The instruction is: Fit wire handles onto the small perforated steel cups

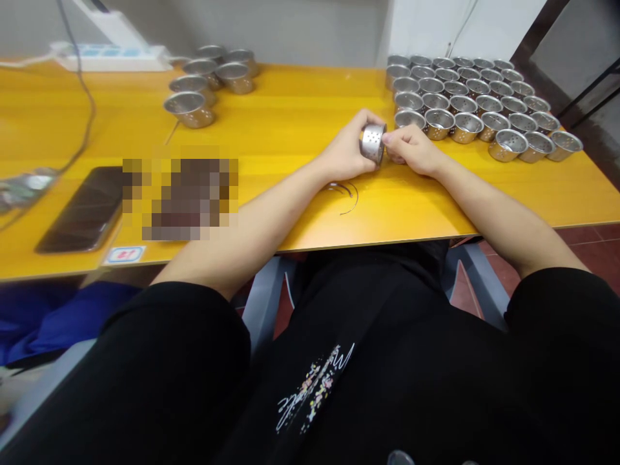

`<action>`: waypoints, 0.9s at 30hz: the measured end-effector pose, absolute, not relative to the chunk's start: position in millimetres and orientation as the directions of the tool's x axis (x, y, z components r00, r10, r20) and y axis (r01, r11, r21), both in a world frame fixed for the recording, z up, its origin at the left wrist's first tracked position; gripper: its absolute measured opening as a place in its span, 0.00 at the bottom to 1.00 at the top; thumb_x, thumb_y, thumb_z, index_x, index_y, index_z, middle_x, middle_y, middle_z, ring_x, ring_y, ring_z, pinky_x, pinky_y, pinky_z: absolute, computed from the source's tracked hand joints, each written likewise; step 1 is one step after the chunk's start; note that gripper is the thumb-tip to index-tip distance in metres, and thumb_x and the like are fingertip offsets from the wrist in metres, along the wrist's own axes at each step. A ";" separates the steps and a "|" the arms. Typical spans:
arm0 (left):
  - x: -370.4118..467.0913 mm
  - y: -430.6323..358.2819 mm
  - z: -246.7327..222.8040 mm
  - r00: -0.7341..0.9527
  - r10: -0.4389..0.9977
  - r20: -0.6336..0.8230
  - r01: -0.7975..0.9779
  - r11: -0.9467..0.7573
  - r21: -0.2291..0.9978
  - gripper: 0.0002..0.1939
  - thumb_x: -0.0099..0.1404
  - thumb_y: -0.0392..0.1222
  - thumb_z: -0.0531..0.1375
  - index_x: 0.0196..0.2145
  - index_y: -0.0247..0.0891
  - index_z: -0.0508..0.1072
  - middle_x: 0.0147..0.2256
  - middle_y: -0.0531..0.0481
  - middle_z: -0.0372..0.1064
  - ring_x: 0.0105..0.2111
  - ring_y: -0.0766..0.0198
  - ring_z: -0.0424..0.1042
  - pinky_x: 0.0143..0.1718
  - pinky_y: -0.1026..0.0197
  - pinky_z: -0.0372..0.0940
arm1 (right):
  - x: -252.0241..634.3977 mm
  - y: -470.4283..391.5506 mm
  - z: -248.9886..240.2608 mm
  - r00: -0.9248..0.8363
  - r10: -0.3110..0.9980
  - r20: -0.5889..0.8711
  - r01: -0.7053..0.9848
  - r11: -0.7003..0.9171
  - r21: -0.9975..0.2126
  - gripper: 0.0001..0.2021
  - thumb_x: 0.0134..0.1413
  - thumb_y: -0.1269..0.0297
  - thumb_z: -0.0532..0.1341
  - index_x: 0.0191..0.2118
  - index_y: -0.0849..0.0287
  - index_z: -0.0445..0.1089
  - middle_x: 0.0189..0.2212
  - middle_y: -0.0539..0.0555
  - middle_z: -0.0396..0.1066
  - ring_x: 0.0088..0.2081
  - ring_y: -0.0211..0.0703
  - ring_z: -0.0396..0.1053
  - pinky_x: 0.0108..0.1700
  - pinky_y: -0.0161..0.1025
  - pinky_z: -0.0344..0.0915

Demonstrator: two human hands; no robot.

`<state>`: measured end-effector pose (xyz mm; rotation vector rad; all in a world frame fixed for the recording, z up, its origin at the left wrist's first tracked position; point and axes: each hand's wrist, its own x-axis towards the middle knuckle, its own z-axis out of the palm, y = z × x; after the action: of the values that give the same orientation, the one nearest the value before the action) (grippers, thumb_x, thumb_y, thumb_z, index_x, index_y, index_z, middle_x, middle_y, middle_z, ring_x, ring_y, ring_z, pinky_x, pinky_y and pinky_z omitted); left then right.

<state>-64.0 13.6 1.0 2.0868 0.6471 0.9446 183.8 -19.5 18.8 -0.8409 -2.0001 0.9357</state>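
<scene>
Tipped on its side, a perforated metal strainer cup [372, 143] is gripped in my left hand [346, 148], fingers and thumb wrapped round its wall. My right hand [411, 147] is closed, its thumb and finger pressed at the cup's right edge; whatever sits between those fingertips is hidden. Just below my left hand, a few thin curved wires [356, 197] lie on the yellow table [310, 229].
Rows of similar strainer cups [467, 127] stand at the right, close to my right hand. Several more cups [188, 110] are at the back left. A dark phone [80, 210], a blurred-out patch [191, 200], a cable [90, 110] and a white power strip [145, 58] occupy the left side.
</scene>
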 end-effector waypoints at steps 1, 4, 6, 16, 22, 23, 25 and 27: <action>-64.0 15.2 -0.2 0.602 0.682 0.415 0.136 -0.600 0.789 0.49 0.56 0.67 0.88 0.64 0.47 0.73 0.59 0.47 0.77 0.52 0.52 0.71 0.59 0.40 0.78 | 183.1 -20.6 18.5 -0.491 0.793 0.359 0.242 0.520 -0.819 0.51 0.60 -0.01 0.66 0.28 0.48 0.56 0.19 0.44 0.53 0.24 0.39 0.47 0.27 0.43 0.45; -63.6 20.7 -4.7 0.581 0.687 0.436 0.127 -0.605 0.786 0.50 0.54 0.62 0.88 0.65 0.44 0.73 0.61 0.42 0.78 0.57 0.44 0.79 0.62 0.38 0.78 | 180.3 -24.8 18.6 -0.454 0.803 0.387 0.263 0.536 -0.802 0.51 0.60 -0.01 0.66 0.29 0.49 0.62 0.21 0.46 0.60 0.25 0.41 0.53 0.28 0.43 0.51; -63.0 22.9 -6.8 0.554 0.704 0.445 0.125 -0.598 0.791 0.48 0.53 0.54 0.87 0.64 0.45 0.73 0.63 0.41 0.79 0.60 0.39 0.81 0.65 0.38 0.78 | 178.1 -26.5 19.7 -0.385 0.820 0.424 0.273 0.540 -0.796 0.49 0.57 -0.01 0.68 0.32 0.49 0.67 0.24 0.48 0.66 0.28 0.43 0.59 0.30 0.44 0.59; -59.9 18.7 -10.6 0.606 0.730 0.317 0.089 -0.458 0.885 0.53 0.55 0.45 0.86 0.74 0.49 0.73 0.70 0.35 0.78 0.58 0.42 0.86 0.65 0.37 0.83 | 209.4 -28.9 65.6 -0.198 0.802 0.564 0.400 0.591 -0.700 0.16 0.79 0.57 0.82 0.37 0.51 0.84 0.31 0.52 0.82 0.34 0.44 0.74 0.39 0.45 0.73; -59.6 22.1 -16.9 0.610 0.738 0.288 0.112 -0.441 0.890 0.43 0.59 0.45 0.86 0.69 0.48 0.80 0.68 0.37 0.78 0.59 0.47 0.83 0.67 0.40 0.82 | 298.3 -45.7 110.3 -0.328 0.876 0.353 0.373 0.464 -0.803 0.06 0.76 0.67 0.85 0.45 0.63 0.94 0.25 0.49 0.83 0.22 0.28 0.71 0.23 0.35 0.59; -59.5 23.2 -18.0 0.612 0.736 0.289 0.110 -0.442 0.890 0.41 0.60 0.45 0.86 0.68 0.49 0.80 0.68 0.37 0.78 0.59 0.47 0.83 0.67 0.40 0.82 | 314.9 -46.8 115.8 -0.355 0.892 0.278 0.389 0.412 -0.824 0.18 0.66 0.52 0.90 0.44 0.63 0.94 0.25 0.51 0.84 0.21 0.28 0.71 0.22 0.35 0.59; -59.4 25.2 -19.6 0.615 0.735 0.286 0.114 -0.441 0.890 0.40 0.60 0.43 0.85 0.67 0.49 0.80 0.68 0.36 0.78 0.59 0.47 0.83 0.68 0.39 0.82 | 341.4 -49.5 124.0 -0.345 0.932 0.114 0.487 0.281 -0.827 0.24 0.50 0.50 0.93 0.38 0.67 0.93 0.25 0.58 0.85 0.19 0.26 0.70 0.22 0.35 0.58; -59.5 26.3 -20.5 0.613 0.739 0.279 0.127 -0.440 0.889 0.40 0.60 0.42 0.84 0.68 0.48 0.80 0.69 0.36 0.78 0.59 0.46 0.84 0.69 0.38 0.82 | 354.7 -56.6 127.9 -0.184 0.983 0.009 0.602 0.120 -0.789 0.07 0.59 0.72 0.87 0.37 0.70 0.93 0.27 0.62 0.87 0.18 0.24 0.67 0.21 0.38 0.56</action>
<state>-59.5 26.3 -20.5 1.9225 0.6887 0.8416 354.7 -56.6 127.9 -1.5316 -1.8531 0.8969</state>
